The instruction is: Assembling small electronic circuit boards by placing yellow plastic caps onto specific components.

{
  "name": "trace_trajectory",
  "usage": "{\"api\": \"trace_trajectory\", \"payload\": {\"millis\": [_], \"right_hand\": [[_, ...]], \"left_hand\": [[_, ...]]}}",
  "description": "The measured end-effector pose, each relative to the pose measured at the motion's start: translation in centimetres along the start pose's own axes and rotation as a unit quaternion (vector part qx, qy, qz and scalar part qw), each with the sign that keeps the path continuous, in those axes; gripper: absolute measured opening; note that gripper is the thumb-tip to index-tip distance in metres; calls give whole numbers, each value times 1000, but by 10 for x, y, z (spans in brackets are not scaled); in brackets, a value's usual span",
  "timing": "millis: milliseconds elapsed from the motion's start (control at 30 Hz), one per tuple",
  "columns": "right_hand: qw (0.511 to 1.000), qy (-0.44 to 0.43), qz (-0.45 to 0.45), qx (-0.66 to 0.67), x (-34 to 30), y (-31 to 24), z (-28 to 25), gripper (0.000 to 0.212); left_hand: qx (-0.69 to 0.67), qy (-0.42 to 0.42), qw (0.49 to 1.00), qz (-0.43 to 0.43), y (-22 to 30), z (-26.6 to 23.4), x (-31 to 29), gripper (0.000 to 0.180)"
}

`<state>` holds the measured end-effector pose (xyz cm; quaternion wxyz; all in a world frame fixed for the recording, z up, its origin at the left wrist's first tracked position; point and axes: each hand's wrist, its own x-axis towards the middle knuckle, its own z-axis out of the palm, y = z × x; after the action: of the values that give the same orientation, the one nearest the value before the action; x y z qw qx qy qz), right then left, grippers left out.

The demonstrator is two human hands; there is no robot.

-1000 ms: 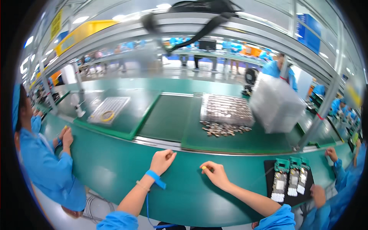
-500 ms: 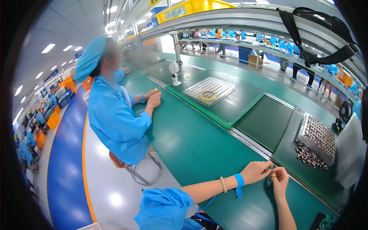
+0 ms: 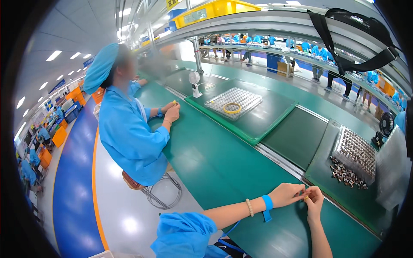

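My left hand [image 3: 289, 194] and my right hand [image 3: 315, 200] meet fingertip to fingertip above the green table [image 3: 241, 189], near its metal rail. Both are closed in a pinch. A small yellow piece [image 3: 306, 198] shows at the right fingers, too small to name. What lies between the left fingertips is hidden. A blue wrist strap [image 3: 267, 207] and a beaded bracelet [image 3: 249, 207] circle my left wrist. Beyond the rail, close to my right hand, small dark-and-silver parts [image 3: 347, 173] lie heaped beside a clear tray [image 3: 365, 170] filled with more of them.
On my left a co-worker [image 3: 129, 129] in blue holds something small and yellow. A white fan [image 3: 195, 84] and a clear tray [image 3: 249, 99] bearing a yellow ring [image 3: 232, 108] stand on a green mat. Stacked clear trays [image 3: 393, 170] and a black fan [image 3: 386, 124] are far right.
My fingers have shifted slightly against each other, the right hand a little further up. The hands stay together in the same place. The view has moved very slightly.
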<state>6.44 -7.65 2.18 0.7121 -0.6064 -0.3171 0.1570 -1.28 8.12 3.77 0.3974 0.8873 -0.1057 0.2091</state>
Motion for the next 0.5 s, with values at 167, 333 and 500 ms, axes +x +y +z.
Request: {"api": "trace_trajectory", "payload": {"millis": [167, 333, 500], "right_hand": [[1000, 12, -12, -3, -1, -1, -6, 20], [1000, -3, -10, -4, 3, 8, 3, 17], [1000, -15, -5, 5, 4, 6, 2, 19]], "left_hand": [[5, -7, 1000, 12, 6, 1, 6, 16], [39, -4, 999, 12, -4, -1, 0, 16], [32, -18, 999, -23, 5, -6, 3, 16]]}}
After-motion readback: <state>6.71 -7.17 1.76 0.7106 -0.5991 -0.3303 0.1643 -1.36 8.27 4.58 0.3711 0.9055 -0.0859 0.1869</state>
